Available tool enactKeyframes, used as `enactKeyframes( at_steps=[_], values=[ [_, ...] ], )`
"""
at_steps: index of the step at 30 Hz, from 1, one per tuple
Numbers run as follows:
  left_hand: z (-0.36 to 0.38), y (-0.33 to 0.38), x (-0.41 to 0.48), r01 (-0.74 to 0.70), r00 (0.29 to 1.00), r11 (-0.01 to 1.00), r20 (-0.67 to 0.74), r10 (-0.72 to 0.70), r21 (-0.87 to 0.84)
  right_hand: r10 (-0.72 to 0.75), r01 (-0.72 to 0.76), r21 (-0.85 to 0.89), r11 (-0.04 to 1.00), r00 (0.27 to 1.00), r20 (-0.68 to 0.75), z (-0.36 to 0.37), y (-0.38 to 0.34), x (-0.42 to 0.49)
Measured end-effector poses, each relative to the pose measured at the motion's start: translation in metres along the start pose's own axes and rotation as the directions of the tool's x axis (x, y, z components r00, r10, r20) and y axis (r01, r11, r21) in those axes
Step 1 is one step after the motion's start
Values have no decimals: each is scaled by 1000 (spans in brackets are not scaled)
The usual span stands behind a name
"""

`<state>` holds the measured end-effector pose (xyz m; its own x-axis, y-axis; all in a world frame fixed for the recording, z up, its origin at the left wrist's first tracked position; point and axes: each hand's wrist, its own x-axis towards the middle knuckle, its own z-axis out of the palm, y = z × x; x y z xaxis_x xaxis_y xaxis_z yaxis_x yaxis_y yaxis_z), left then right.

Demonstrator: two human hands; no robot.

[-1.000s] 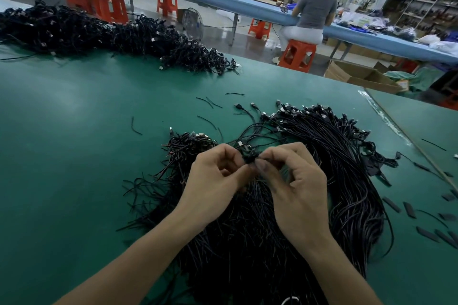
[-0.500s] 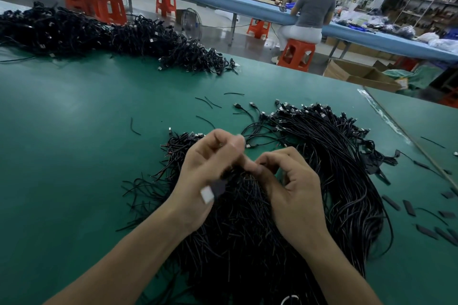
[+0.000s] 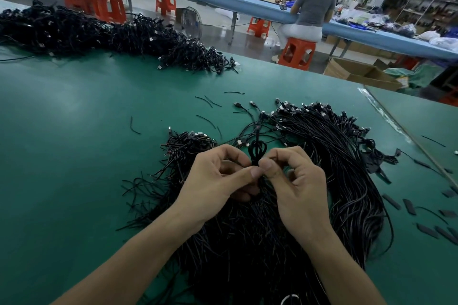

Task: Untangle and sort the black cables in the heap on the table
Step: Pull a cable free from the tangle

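Observation:
A big heap of black cables (image 3: 329,176) with small metal plugs lies on the green table (image 3: 74,143) in front of me. My left hand (image 3: 218,181) and my right hand (image 3: 295,186) meet above the heap's middle. Both pinch the same looped black cable (image 3: 257,151) between thumb and forefinger, thumbs almost touching. The loop stands up just beyond the fingertips, and its strand runs on toward the plugs at the heap's far side. My forearms hide part of the heap below.
A second long pile of black cables (image 3: 104,34) lies along the table's far left edge. Short black offcuts (image 3: 205,101) are scattered beyond the heap, flat black sleeves (image 3: 409,205) at the right. A person (image 3: 312,7) sits at a blue bench behind.
My left hand has dropped from a raised, turned pose back level with the right. A loop of cable now stands between the fingertips of both hands.

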<state>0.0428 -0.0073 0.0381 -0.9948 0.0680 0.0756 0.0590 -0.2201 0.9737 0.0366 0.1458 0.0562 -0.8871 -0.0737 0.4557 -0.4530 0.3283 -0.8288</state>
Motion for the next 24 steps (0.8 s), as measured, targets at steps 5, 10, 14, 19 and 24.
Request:
enactKeyframes(
  at_steps=[5, 10, 14, 19, 24],
  values=[
    [2, 7, -2, 121, 992, 952, 69, -105, -280, 71, -70, 47, 996, 997, -5, 0, 4, -2],
    [8, 9, 0, 118, 991, 918, -16, -134, -380, 49, -50, 26, 998, 999, 12, 5, 9, -5],
    [6, 7, 1, 21, 993, 971, -106, -47, -239, 26, -27, 23, 999, 999, 29, 7, 9, -7],
    [-3, 9, 8, -212, 977, 973, -5, 214, 95, 172, -183, 151, 971, 982, 84, 3, 15, -4],
    [-33, 25, 41, -243, 916, 753, -110, 385, 611, 389, -326, -342, 881, 911, 135, -32, 63, 9]
  ],
)
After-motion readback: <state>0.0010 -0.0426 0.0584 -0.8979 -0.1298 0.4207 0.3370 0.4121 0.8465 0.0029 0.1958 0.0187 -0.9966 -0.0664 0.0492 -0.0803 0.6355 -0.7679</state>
